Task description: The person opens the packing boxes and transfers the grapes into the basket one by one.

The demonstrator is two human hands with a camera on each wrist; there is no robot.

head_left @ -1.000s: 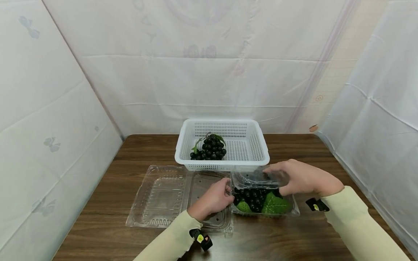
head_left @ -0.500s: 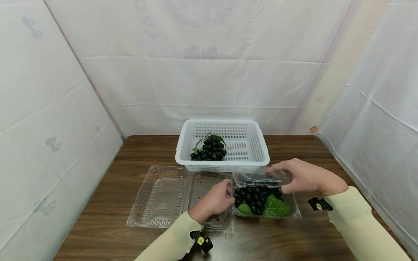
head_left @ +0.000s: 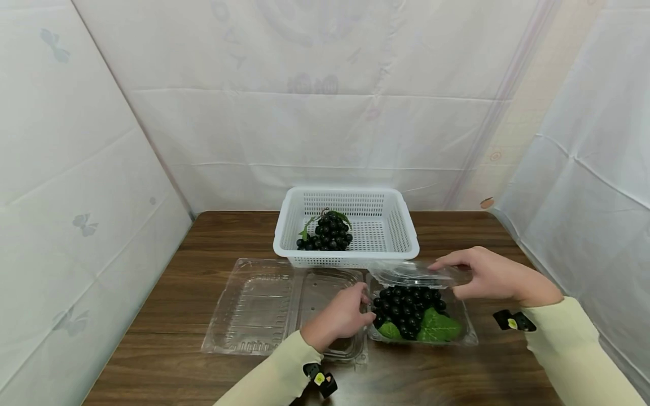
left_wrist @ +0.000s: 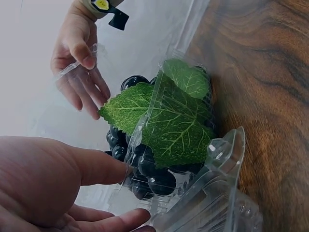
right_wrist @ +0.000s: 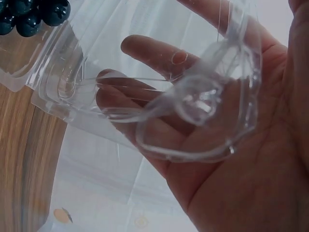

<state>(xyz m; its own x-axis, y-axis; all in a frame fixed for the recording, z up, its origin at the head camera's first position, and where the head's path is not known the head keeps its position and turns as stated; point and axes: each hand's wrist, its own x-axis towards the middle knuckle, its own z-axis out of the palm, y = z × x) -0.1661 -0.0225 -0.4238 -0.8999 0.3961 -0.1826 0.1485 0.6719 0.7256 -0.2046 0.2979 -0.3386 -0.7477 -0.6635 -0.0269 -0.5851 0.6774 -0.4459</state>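
A clear plastic clamshell box [head_left: 469,332] holds a bunch of black grapes [head_left: 403,304] with green leaves [left_wrist: 181,130]. Its raised lid [right_wrist: 203,150] leans over the back part of the fruit. My right hand [head_left: 490,276] holds the lid's right edge, thumb on one side and fingers on the other, visible through the plastic in the right wrist view. At the box's left rim is my left hand [head_left: 342,316], its thumb touching the rim and its extended fingers lower down beside the wall.
Left of the box, a second clamshell [head_left: 228,307] lies opened flat on the wooden table [head_left: 167,316], partly under my left forearm. A white slotted basket [head_left: 388,225] with another grape bunch [head_left: 330,231] stands behind. Pale sheeting [head_left: 315,124] surrounds the table.
The grape box has slid slightly right with both my hands. Its lid, in my right hand, has shifted right and uncovers more of the grapes. The flat clamshell has shifted a little right too.
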